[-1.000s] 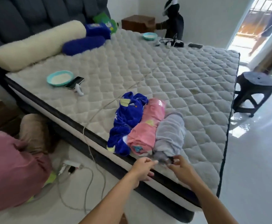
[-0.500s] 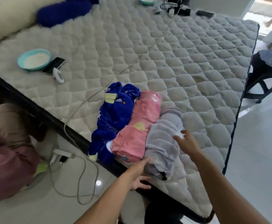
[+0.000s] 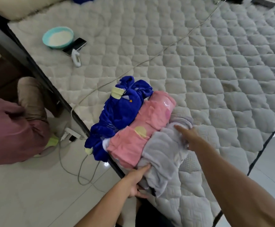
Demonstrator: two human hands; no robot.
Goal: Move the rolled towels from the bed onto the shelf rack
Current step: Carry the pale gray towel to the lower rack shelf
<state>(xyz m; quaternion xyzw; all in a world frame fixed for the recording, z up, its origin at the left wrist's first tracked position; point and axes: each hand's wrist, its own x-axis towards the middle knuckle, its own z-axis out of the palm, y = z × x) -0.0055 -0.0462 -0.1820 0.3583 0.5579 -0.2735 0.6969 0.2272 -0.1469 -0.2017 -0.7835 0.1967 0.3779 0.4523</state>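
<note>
Three rolled towels lie side by side at the near edge of the quilted bed (image 3: 199, 71): a blue towel (image 3: 117, 112), a pink towel (image 3: 143, 128) and a grey towel (image 3: 163, 154) on the right. My left hand (image 3: 136, 181) grips the grey towel's near end, which overhangs the edge, with the thumb on top and the fingers underneath. My right hand (image 3: 187, 136) lies on the grey towel's far end with a straight finger across it. No shelf rack is in view.
A teal bowl (image 3: 57, 37), a phone (image 3: 75, 45) and a small white gadget (image 3: 76, 58) sit on the bed's left side. A thin cable (image 3: 150, 61) crosses the mattress down to a power strip (image 3: 69, 135) on the floor. A crouched person (image 3: 10, 128) is at left.
The camera has dipped closer to the towels. My right hand moved from the grey towel's near end to its far end. My left hand closed on the near end.
</note>
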